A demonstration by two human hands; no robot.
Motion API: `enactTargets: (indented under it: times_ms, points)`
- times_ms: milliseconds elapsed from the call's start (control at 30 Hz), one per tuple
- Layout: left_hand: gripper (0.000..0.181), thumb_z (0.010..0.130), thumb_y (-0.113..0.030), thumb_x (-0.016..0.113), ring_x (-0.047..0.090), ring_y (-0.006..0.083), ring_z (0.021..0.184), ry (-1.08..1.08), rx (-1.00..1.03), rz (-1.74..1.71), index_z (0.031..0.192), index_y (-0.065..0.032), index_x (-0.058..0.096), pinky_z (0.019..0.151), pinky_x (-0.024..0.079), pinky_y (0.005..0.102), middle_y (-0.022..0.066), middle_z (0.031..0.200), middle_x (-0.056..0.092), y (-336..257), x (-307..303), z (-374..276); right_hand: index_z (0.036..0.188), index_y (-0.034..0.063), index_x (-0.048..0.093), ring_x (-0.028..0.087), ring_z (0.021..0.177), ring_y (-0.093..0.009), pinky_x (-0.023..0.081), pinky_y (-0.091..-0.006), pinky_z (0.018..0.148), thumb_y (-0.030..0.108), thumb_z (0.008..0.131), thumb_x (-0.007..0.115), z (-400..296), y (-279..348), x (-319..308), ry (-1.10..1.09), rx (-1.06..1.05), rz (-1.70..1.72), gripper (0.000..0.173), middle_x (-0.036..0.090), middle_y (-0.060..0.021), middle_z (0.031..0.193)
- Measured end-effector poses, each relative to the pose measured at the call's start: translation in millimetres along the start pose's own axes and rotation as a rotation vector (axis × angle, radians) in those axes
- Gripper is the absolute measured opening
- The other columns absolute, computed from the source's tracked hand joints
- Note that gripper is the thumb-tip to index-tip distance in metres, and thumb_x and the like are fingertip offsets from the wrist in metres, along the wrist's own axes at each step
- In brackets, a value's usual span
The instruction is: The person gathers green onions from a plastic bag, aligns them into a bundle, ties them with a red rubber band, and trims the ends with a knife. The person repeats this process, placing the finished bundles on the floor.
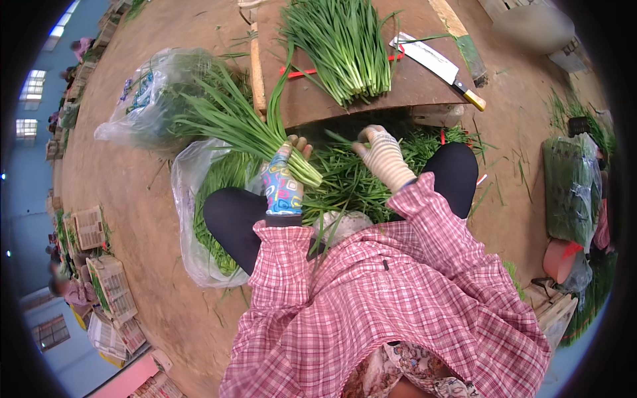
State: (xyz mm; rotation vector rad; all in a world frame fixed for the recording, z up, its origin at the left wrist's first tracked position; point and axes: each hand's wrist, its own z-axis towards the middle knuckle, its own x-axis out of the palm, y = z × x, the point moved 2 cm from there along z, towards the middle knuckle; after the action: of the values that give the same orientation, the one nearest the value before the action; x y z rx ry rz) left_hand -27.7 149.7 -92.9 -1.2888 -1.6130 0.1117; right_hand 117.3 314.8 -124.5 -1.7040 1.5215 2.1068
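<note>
My left hand (284, 174), in a patterned glove with bare fingertips, grips a bunch of long green garlic chives (239, 124), the pale stem ends pointing down to the right. Over the loose leaves (353, 174) between my knees, my right hand (380, 149) in a striped glove is bent, its fingertips near a green blade; whether it pinches that blade is unclear. A larger chive bundle (348, 49) lies on the brown board in front of me, across a red strip (301, 73). To its right rests a cleaver (433, 64) with a black and yellow handle.
An open plastic bag of greens (184, 214) stands by my left knee, another filled plastic bag (149, 99) beyond it. A wrapped green bundle (570, 189) and a pink container (560, 261) are at the right. Crates (112, 288) and people line the far left.
</note>
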Motion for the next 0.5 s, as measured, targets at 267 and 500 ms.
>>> enactTargets:
  times_ms: [267,500]
  points:
    - [0.038,0.087,-0.017,0.073,0.059,0.0112,0.080,0.304,0.079,0.798,0.117,-0.0016,0.057,0.070,0.049,0.0274,0.0041,0.097,0.065,23,25,-7,0.114,0.0063,0.054,0.057,0.078,-0.014,0.052,-0.0322,0.069,0.024,0.082,0.074,-27,59,11,0.750,0.335,1.206,0.042,0.057,-0.0028,0.087]
    - [0.066,0.092,-0.043,0.063,0.057,0.0260,0.112,0.370,-0.366,0.031,0.139,-0.0029,0.040,0.098,0.046,0.0375,0.0146,0.129,0.054,46,-7,1,0.101,0.0077,0.054,0.045,0.055,-0.012,0.038,-0.0287,0.051,0.018,0.093,0.057,-39,41,0,0.960,0.373,1.656,0.013,0.052,-0.0014,0.074]
